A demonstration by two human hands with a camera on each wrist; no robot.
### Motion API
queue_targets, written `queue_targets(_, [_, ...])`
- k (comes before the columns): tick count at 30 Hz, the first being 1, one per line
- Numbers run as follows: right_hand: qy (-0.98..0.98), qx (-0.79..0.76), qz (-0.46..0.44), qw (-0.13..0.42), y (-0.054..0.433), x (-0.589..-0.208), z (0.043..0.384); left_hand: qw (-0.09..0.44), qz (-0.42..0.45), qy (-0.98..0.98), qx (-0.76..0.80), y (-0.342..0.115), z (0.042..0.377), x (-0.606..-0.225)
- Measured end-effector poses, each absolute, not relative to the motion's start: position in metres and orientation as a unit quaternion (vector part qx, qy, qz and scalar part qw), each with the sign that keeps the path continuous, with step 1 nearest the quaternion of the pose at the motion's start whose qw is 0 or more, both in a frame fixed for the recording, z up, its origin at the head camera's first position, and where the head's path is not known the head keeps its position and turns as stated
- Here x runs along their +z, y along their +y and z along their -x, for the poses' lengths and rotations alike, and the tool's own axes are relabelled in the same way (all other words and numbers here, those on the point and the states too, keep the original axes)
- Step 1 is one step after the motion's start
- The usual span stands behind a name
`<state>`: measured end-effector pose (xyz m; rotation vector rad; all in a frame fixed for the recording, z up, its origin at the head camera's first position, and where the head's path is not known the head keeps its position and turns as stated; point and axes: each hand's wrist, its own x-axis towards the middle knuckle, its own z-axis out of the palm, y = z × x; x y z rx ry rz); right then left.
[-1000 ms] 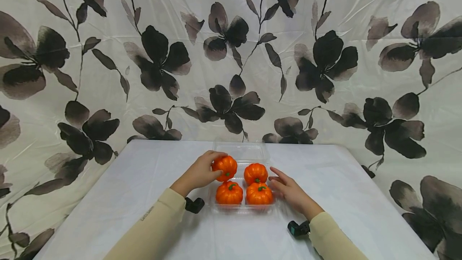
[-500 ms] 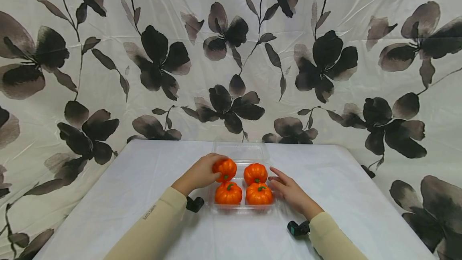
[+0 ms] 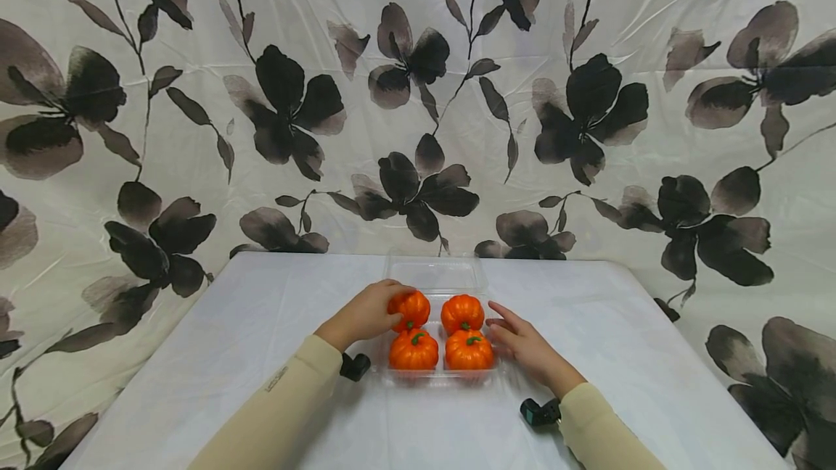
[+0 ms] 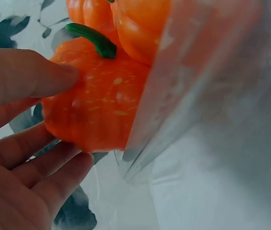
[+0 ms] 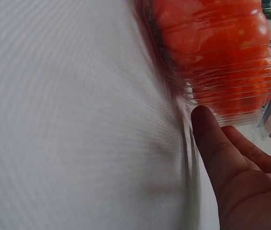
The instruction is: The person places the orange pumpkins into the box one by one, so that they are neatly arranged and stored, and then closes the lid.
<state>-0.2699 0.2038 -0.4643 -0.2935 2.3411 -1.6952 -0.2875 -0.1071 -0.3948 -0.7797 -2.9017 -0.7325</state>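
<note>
A clear plastic container point(image 3: 427, 377) holds small orange toy pumpkins with green stems: a front left pumpkin point(image 3: 414, 350), a front right pumpkin point(image 3: 469, 350) and a back right pumpkin point(image 3: 463, 312). My left hand point(image 3: 366, 314) grips another pumpkin point(image 3: 411, 308) at the back left corner. In the left wrist view the thumb lies on this pumpkin's side point(image 4: 97, 100), with fingers beneath it. My right hand point(image 3: 530, 348) rests by the container's right side, fingers extended. In the right wrist view its thumb tip meets the lower edge of the ribbed clear wall point(image 5: 231, 91).
The container's clear lid point(image 3: 440, 272) lies folded back near the table's far edge. A white cloth covers the table point(image 3: 261, 354). Behind it hangs a floral curtain point(image 3: 418, 107). A small black camera sits under each wrist.
My left hand and its pumpkin have moved slightly down and towards the container's back left corner. The right hand has stayed in place.
</note>
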Motion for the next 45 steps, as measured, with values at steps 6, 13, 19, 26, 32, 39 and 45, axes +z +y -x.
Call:
queue_targets(6, [0.800,-0.581,0.087,0.120,0.202,-0.466,0.270,-0.011,0.249,-0.941,-0.227,-0.106,0.289,-0.396])
queue_targets(13, [0.806,-0.575,0.087,0.116,0.203,-0.465,0.268,-0.034,0.225,-0.945,-0.235,-0.106,0.289,-0.396])
queue_targets(19, [0.806,-0.574,0.089,0.118,0.205,-0.463,0.267,-0.034,0.228,-0.940,-0.252,-0.108,0.290,-0.398])
queue_targets(26, [0.808,-0.572,0.076,0.118,0.206,-0.462,0.264,-0.040,0.227,-0.939,-0.257,-0.108,0.290,-0.400])
queue_targets(32, [0.813,-0.566,0.077,0.113,0.206,-0.461,0.263,-0.036,0.228,-0.938,-0.261,-0.109,0.289,-0.399])
queue_targets(39, [0.814,-0.563,0.085,0.113,0.207,-0.459,0.262,-0.036,0.224,-0.937,-0.266,-0.111,0.287,-0.394])
queue_targets(45, [0.827,-0.546,0.088,0.105,0.209,-0.453,0.261,-0.028,0.227,-0.939,-0.257,-0.117,0.284,-0.389])
